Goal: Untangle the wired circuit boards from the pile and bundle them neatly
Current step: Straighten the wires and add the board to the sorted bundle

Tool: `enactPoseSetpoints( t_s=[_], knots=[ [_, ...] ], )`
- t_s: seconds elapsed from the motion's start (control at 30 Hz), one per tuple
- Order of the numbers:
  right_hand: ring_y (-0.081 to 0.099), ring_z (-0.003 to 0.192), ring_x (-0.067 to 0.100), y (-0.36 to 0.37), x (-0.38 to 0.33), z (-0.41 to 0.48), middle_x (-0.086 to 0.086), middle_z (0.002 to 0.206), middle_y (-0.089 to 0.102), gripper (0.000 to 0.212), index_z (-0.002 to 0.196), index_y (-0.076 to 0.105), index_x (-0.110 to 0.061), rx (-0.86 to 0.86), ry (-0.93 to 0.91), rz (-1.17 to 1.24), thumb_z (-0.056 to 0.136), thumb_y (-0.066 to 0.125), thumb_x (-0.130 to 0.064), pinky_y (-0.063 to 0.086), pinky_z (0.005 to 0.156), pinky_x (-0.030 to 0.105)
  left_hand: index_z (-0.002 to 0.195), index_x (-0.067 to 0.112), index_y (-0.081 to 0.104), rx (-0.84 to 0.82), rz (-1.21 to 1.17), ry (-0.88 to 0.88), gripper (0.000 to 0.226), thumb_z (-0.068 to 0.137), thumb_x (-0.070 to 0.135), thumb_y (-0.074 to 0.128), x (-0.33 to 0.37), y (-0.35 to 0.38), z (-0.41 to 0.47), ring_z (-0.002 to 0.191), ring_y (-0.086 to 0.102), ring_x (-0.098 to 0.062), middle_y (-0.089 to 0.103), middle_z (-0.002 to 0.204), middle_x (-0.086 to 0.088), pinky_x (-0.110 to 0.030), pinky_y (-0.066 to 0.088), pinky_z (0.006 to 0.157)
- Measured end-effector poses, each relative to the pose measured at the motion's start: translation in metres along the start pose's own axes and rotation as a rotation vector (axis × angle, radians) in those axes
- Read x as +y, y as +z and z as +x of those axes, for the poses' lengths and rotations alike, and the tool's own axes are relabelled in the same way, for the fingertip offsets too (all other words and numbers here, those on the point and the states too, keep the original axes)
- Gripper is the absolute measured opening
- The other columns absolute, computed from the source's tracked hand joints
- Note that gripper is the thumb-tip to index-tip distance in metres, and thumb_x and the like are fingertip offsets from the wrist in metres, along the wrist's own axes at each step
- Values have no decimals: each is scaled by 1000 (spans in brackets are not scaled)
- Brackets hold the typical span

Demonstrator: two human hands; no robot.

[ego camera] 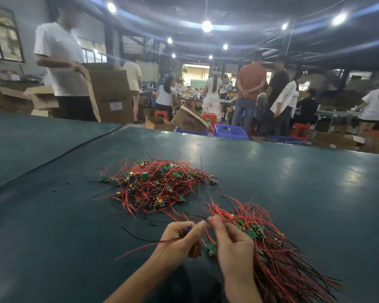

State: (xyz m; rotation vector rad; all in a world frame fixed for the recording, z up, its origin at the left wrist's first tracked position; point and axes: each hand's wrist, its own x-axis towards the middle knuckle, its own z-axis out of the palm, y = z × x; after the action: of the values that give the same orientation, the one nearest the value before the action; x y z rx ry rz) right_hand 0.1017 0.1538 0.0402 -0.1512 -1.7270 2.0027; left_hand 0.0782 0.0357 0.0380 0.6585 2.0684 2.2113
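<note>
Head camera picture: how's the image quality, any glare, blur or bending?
In the head view the ceiling lamps flare with streaks and leave pale glare patches on the green table; the wide-angle lens bows the table's far edge; the right hand is motion-blurred at its fingertips, the pile is fairly sharp, and the people behind look soft.

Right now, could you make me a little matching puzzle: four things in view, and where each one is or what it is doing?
Things:
1. tangled pile
2. bundle
3. blue crate
4. left hand

Descriptions:
A. beyond the far edge of the table
B. pinched by the right hand
C. holding a single wired board
D. mid-table, touched by neither hand

Pairs: 1-D, 2-B, 3-A, 4-C
</note>
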Motion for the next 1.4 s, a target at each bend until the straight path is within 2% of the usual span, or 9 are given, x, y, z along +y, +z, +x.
enactPoseSetpoints(
  t_s=[0.07, 0.17, 0.33, 0.47, 0.87, 1.07, 1.17, 1.3, 1.4],
  knots=[
    [55, 50, 4, 9, 4, -8, 8, 54, 63, 29, 67, 76, -11, -115, -4, -54, 91, 62, -21, 44, 48, 15, 54, 15, 58, -6, -9, 0, 42, 86, 43, 59, 0, 3, 0, 45, 47, -14, 52, 49, -3, -23, 39, 50],
    [60, 55, 3, 10, 1, -7, 2, 59, 68, 35, 66, 77, -22, -63, 51, -51, 94, 58, -20, 47, 54, 16, 50, 17, 56, 12, 35, -1, 44, 87, 41, 60, 3, 2, 0, 44, 47, -13, 51, 47, -1, -24, 40, 52],
    [32, 37, 2, -14, -9, 11, -8, 49, 39, 31, 73, 78, -23, 151, 185, 135, 95, 57, -25, 29, 35, 17, 49, 11, 54, -33, 77, 22, 45, 85, 37, 59, 12, -4, 1, 43, 49, -12, 52, 45, -1, -21, 42, 54],
    [30, 39, 2, -19, -9, 14, -9, 53, 40, 31, 75, 78, -22, 178, 160, 191, 96, 56, -25, 28, 33, 16, 48, 12, 54, 26, 40, -19, 51, 81, 48, 68, 12, -8, 0, 43, 47, -12, 51, 46, -3, -19, 42, 54],
    [25, 40, 5, -10, -5, 3, -5, 53, 42, 28, 81, 77, -18, 112, -2, 202, 90, 57, -34, 20, 37, 19, 78, 8, 65, 366, -460, -332, 38, 61, 40, 77, 9, -14, 9, 49, 50, -9, 59, 60, -1, -20, 43, 43],
    [33, 40, 7, -9, -7, -2, 0, 62, 51, 68, 89, 77, -15, -34, -30, 354, 86, 37, -70, 27, 37, 19, 74, 14, 63, 414, -546, -308, 41, 71, 54, 62, 7, -23, 12, 50, 53, -8, 61, 63, 1, -21, 46, 44],
    [35, 42, 7, -7, -6, -3, 0, 61, 52, 80, 90, 77, -18, -83, 0, 270, 71, 36, -84, 28, 38, 19, 64, 19, 62, 319, -594, -302, 43, 70, 61, 59, 8, -25, 12, 51, 50, -11, 57, 62, 0, -23, 44, 46],
    [57, 52, 13, -1, -5, -8, 12, 65, 67, 59, 80, 79, -19, -186, 41, 58, 90, 41, -62, 43, 48, 16, 65, 16, 61, 51, -463, -370, 47, 64, 63, 63, 9, -16, 8, 50, 47, -12, 53, 59, -2, -23, 40, 49],
    [69, 65, 15, 5, -6, -11, 9, 70, 73, 43, 77, 80, -21, -301, 79, 39, 88, 46, -45, 50, 60, 16, 78, 15, 71, -148, -324, -402, 47, 71, 61, 63, 10, -10, 2, 60, 46, -13, 55, 69, -5, -23, 38, 60]
  ],
)
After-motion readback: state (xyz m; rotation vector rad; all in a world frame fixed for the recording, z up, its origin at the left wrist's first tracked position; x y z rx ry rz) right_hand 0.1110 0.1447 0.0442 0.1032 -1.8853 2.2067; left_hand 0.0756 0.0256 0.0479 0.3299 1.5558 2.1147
